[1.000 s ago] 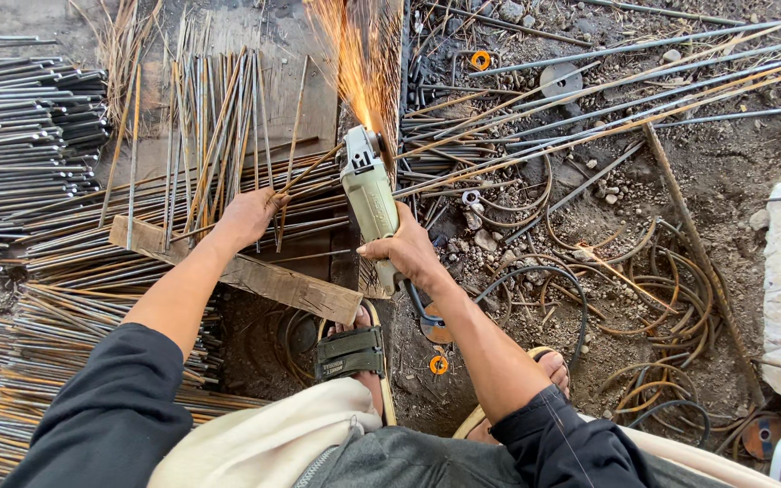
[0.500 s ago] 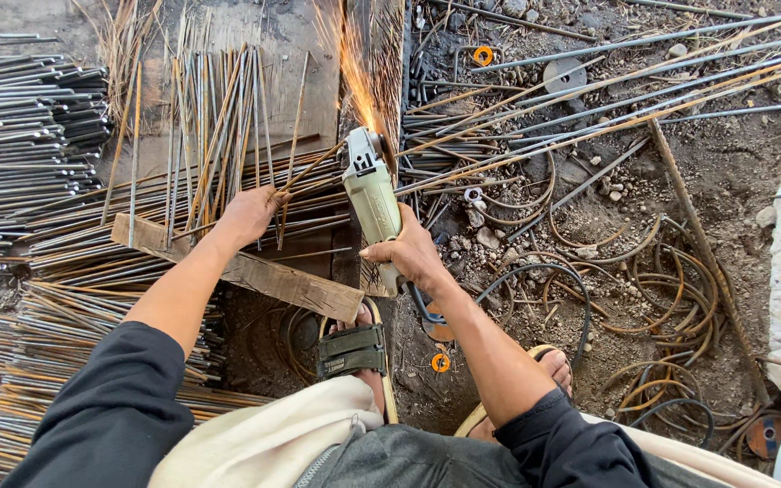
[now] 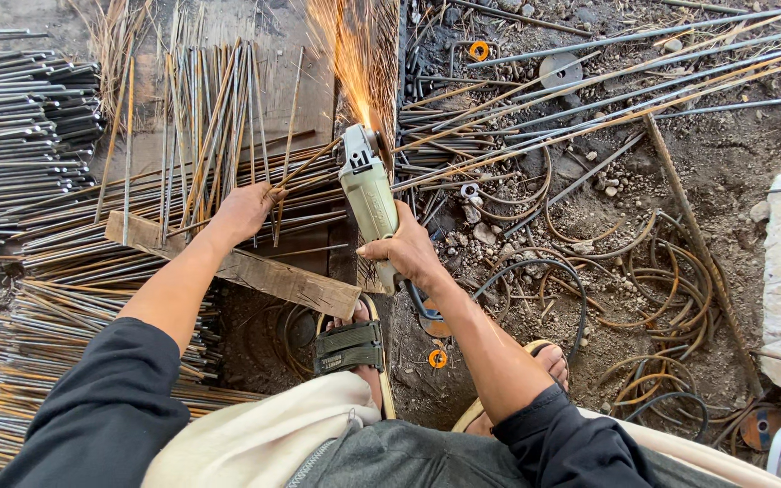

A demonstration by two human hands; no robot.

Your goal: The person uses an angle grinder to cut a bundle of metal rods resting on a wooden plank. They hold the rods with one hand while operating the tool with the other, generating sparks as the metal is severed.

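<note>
Dirt ground (image 3: 725, 163) strewn with steel rods (image 3: 20, 126); right hand (image 3: 404, 248) grip clamps grinder (image 3: 368, 194), left hand (image 3: 246, 210) pinches rods.

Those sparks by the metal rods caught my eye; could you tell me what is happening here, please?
A person crouches over long thin metal rods on dirt ground. The right hand grips a pale green angle grinder, whose disc meets the rods and throws orange sparks away from the person. The left hand presses the rods down where they cross a wooden plank. Stacks of cut rods lie at the left.
</note>
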